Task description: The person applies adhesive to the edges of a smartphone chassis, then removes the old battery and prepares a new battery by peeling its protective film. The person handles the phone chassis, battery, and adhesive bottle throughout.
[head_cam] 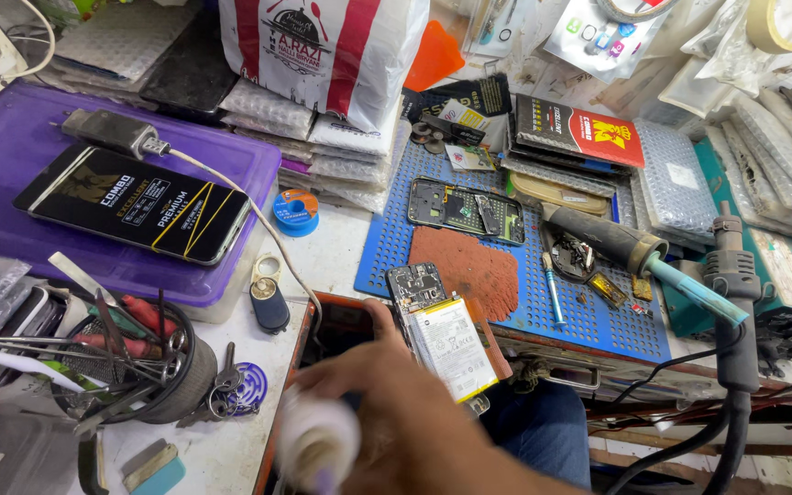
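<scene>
1. One opened phone [446, 335] with its battery exposed is seen at the bench [231, 449] edge; one bare phone frame [466, 211] lies on one blue perforated mat [588, 302].
2. One hand [405, 412] is seen, blurred; which hand it is cannot be told. It is curled around a white roll [318, 445], its thumb beside the opened phone.
3. The bench is crowded: one purple box [11, 147], one tool cup [139, 362].

Bare table [336, 252] between the purple box [11, 156] and blue mat [588, 312] leaves a narrow lane. The tool cup [139, 367], cable [258, 215] and hot-air handle [735, 302] hem in both sides.
</scene>
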